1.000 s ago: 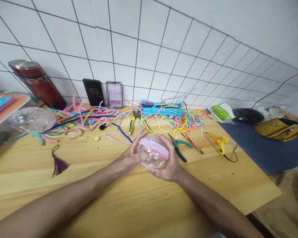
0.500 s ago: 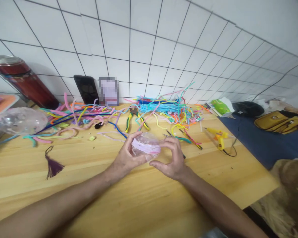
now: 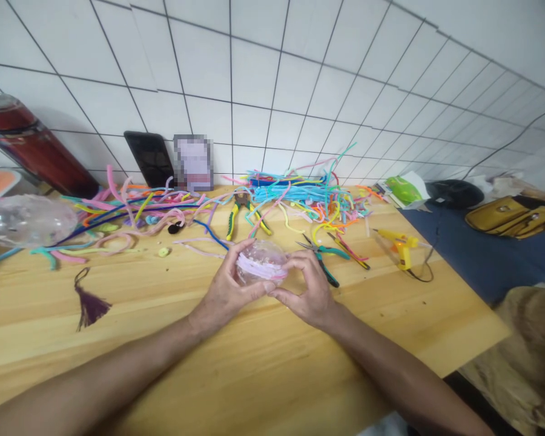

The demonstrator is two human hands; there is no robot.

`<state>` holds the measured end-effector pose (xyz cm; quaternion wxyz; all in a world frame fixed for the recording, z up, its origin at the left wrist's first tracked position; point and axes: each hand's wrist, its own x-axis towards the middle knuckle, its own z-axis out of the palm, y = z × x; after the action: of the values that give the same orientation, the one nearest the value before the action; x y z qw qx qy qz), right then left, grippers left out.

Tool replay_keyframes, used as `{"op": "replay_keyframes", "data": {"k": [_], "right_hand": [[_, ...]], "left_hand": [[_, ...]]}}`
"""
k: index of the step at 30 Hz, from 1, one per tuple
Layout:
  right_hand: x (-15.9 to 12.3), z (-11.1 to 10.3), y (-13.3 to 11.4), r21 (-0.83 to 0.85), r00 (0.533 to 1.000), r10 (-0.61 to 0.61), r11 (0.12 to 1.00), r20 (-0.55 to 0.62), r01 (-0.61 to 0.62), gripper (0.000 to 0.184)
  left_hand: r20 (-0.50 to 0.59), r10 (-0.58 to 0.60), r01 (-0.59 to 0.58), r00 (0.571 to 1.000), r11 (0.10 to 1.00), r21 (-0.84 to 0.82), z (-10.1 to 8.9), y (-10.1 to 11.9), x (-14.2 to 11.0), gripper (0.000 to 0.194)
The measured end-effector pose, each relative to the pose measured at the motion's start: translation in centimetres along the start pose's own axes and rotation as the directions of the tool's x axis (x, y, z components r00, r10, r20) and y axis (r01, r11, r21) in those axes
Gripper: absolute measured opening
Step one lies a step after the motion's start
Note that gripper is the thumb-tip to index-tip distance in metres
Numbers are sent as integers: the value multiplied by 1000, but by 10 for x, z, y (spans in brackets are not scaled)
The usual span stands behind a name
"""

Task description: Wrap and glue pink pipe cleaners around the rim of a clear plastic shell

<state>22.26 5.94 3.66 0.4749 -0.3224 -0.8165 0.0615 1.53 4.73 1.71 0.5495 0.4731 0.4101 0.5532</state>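
A clear plastic ball (image 3: 260,259) with a pink fuzzy band round its middle sits between both my hands, just above the wooden table (image 3: 236,369). My left hand (image 3: 224,290) cups its left side with thumb and fingers curled round it. My right hand (image 3: 309,289) holds its right side, fingers bent over the top and thumb underneath. The ball's lower half is hidden behind my thumbs.
Colourful pipe cleaners (image 3: 295,200) lie heaped along the wall. Yellow-handled pliers (image 3: 236,218), green-handled pliers (image 3: 322,260) and a yellow glue gun (image 3: 399,247) lie nearby. A second clear ball (image 3: 25,219), a purple tassel (image 3: 88,303), a red flask (image 3: 27,148) and a phone (image 3: 149,158) are at left.
Both hands have lowered the ball a little toward the table and turned it; my right fingers now sit over its top. The view has shifted slightly.
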Motion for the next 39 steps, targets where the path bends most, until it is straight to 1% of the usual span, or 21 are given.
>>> {"op": "replay_keyframes", "data": {"k": [3, 6, 11, 15, 22, 25, 30, 33, 35, 39], "right_hand": [[0, 0, 0, 5, 1000, 10, 1000, 2, -10, 43], [0, 0, 1, -6, 999, 27, 1000, 36, -26, 43], [1, -2, 1, 5, 998, 34, 999, 50, -34, 41], [0, -1, 1, -1, 997, 45, 999, 65, -45, 39], [-1, -1, 0, -28, 997, 14, 1000, 78, -12, 41], [-1, -1, -1, -21, 997, 3, 1000, 83, -1, 40], [-2, 0, -2, -8, 996, 41, 999, 79, -41, 42], [-3, 1, -2, 20, 993, 63, 998, 99, -65, 41], [-3, 1, -2, 31, 993, 55, 998, 100, -59, 38], [-4, 0, -1, 15, 992, 60, 998, 114, -62, 40]], "left_hand": [[9, -21, 21, 1000, 1000, -14, 0, 0, 0, 100], [8, -24, 24, 1000, 1000, -15, 1, 0, 0, 99], [-11, -27, 27, 1000, 1000, 3, 0, -1, -1, 100], [-6, -20, 20, 1000, 1000, 18, -1, -3, -1, 99], [-33, 5, -3, 999, 998, 57, 0, -4, 1, 99], [-17, 11, -11, 1000, 999, 53, 0, -3, 0, 95], [-19, 54, -53, 998, 997, 57, 1, 1, -2, 86], [-28, 56, -54, 998, 996, 65, 2, 1, -3, 85], [-26, 51, -50, 998, 996, 68, 3, 2, -3, 85], [-23, 43, -42, 999, 997, 67, 2, 1, -3, 87]]}}
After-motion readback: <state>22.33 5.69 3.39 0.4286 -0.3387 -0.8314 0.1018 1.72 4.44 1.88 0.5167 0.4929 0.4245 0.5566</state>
